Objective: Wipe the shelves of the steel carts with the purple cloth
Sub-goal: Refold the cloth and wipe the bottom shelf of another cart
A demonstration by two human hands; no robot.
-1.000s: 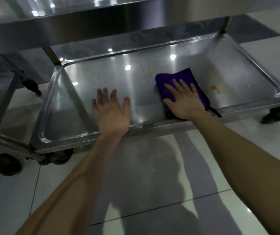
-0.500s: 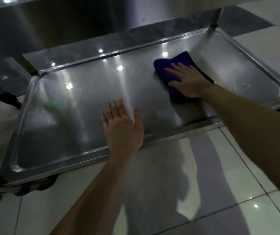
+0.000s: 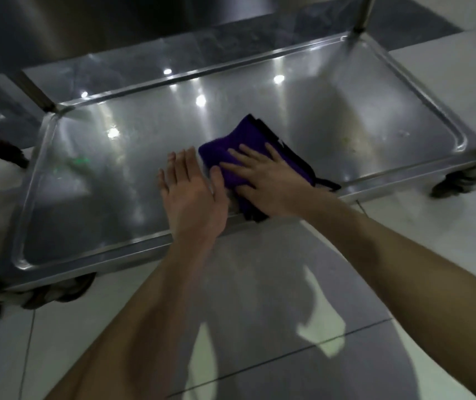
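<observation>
The fingers (image 3: 183,166) of the left hand (image 3: 193,197) lay flat and released, holding nothing, on the bottom shelf (image 3: 92,174) at centre frame. Just right, the right hand (image 3: 262,183) pressed spread fingers on the purple cloth (image 3: 239,148). Good wiping probably needed even pressure, overlapping strokes toward the faint stains (image 3: 349,140) at right.

Brushed steel on the bottom shelf (image 3: 115,180), smooth and semi-glossy, dotted with bright reflections of lamps toward 12 o'clock; faint dull smears toward 3 o'clock. Rolled steel rim (image 3: 92,258), shinier than the pan. Fuzzy, matt purple cloth (image 3: 231,151) with a black edging and loop, pressed flat under the right hand (image 3: 265,180). Bare left hand (image 3: 190,194) flat on the metal at 9 o'clock of the cloth. Glossy pale floor tiles (image 3: 447,82), mirror-like. Dark, dull castor (image 3: 458,183).
</observation>
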